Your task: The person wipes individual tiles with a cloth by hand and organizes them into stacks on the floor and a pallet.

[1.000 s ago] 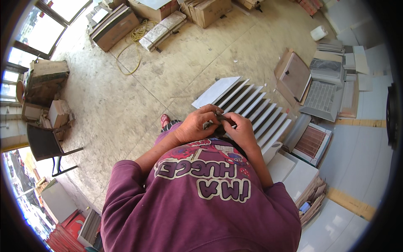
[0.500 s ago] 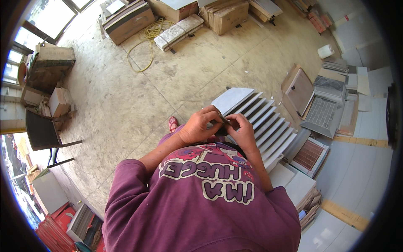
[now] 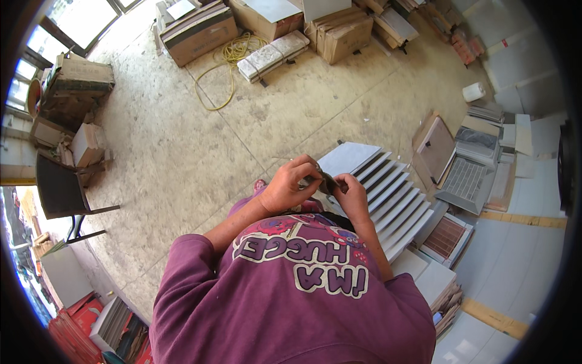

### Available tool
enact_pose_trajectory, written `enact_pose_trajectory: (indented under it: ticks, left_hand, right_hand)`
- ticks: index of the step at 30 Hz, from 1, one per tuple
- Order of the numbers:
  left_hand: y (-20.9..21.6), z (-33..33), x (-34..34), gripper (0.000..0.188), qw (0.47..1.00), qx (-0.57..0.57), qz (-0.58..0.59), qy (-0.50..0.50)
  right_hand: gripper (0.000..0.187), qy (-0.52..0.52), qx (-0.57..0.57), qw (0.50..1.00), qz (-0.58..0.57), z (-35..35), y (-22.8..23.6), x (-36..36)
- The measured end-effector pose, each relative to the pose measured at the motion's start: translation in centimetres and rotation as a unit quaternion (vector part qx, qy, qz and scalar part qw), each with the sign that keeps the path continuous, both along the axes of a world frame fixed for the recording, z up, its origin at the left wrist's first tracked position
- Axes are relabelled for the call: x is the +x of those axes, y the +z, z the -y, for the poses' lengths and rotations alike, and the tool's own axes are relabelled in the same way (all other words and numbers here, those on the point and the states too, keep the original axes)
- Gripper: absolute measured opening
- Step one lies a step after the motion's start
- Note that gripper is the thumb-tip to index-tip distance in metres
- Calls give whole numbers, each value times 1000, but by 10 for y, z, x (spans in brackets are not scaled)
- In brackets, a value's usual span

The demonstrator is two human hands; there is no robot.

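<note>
Red shoe (image 3: 259, 184) now shows less; both hands (image 3: 285, 187) still hold a dark piece (image 3: 328, 182).

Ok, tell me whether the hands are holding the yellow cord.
No, the left hand and right hand hold a small dark item between them, while the yellow cord lies on the floor.

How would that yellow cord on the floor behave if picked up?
The yellow cord probably bends easily, since it lies in loose curves. It may tangle, as its loops overlap in a heap.
</note>
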State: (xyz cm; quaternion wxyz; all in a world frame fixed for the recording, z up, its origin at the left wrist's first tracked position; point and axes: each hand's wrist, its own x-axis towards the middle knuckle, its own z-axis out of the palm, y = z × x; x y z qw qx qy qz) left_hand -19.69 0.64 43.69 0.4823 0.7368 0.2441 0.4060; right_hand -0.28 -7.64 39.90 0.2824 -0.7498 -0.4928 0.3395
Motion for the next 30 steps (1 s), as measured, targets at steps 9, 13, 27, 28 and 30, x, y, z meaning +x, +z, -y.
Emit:
enact_pose_trajectory:
  ticks: [9, 13, 27, 28, 30]
  left_hand:
    - [-21, -22, -52, 14, 999, -35, -21, 18]
    - [-26, -21, -63, 12, 999, -42, -11, 30]
    - [-20, -30, -40, 13, 997, -59, -35, 36]
    - [-19, -30, -36, 13, 997, -57, -36, 32]
    - [-17, -31, -28, 12, 998, -52, -38, 24]
  right_hand:
    - [15, -91, 19, 962, -255, -27, -23, -26]
    - [19, -92, -7, 956, -278, -31, -15, -30]
    - [25, -116, 29, 945, -305, -36, 2, -8]
    - [25, -118, 35, 945, -303, -35, 2, -4]
    - [24, -121, 46, 945, -299, -32, 2, 4]
